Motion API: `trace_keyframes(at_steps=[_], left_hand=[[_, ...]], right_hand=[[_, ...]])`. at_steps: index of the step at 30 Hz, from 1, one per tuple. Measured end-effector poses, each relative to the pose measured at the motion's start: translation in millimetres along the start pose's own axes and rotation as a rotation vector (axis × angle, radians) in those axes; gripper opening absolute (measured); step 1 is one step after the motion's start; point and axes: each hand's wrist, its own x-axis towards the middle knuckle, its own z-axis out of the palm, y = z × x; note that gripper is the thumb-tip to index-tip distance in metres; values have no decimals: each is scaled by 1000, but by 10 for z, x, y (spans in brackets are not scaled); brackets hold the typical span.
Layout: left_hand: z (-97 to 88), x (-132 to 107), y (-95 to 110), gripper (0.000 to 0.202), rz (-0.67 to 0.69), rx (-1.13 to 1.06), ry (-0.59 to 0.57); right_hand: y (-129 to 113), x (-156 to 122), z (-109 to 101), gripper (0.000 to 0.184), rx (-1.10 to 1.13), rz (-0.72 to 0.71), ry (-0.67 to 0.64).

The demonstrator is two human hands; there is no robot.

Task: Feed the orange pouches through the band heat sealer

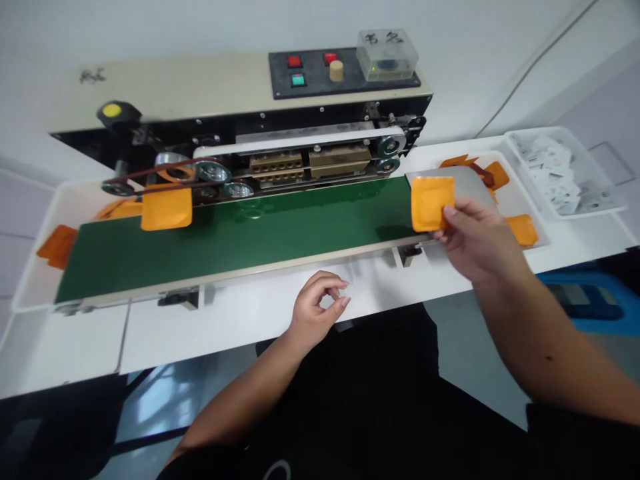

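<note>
Orange packet is pinched at its edge by the fingers of the right hand, with green belt just left of those fingers. Left hand grasps nothing, its fingers loosely curled. Caution: a weak pinch may let the packet slip or skew.

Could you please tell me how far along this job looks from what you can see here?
Partway, it seems. Done: a flat orange sachet lies at the left end of the green conveyor belt, with more in the white tray there. In hand: the right hand holds a square orange sachet. The left hand is empty. Left: loose orange sachets at far right.
</note>
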Motion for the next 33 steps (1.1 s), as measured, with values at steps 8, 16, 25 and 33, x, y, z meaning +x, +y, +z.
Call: trace_keyframes(at_steps=[8, 16, 25, 33], left_hand=[[12, -17, -49, 14, 2, -2, -12], [-23, -42, -120, 17, -50, 23, -17], [-53, -10, -93, 18, -51, 21, -5], [-97, -44, -105, 15, -41, 20, 0]], right_hand=[[-404, 634, 129, 26, -43, 150, 71], [-235, 878, 248, 20, -69, 154, 19], [-265, 941, 351, 16, -61, 212, 12], [-364, 429, -51, 9, -137, 112, 16]])
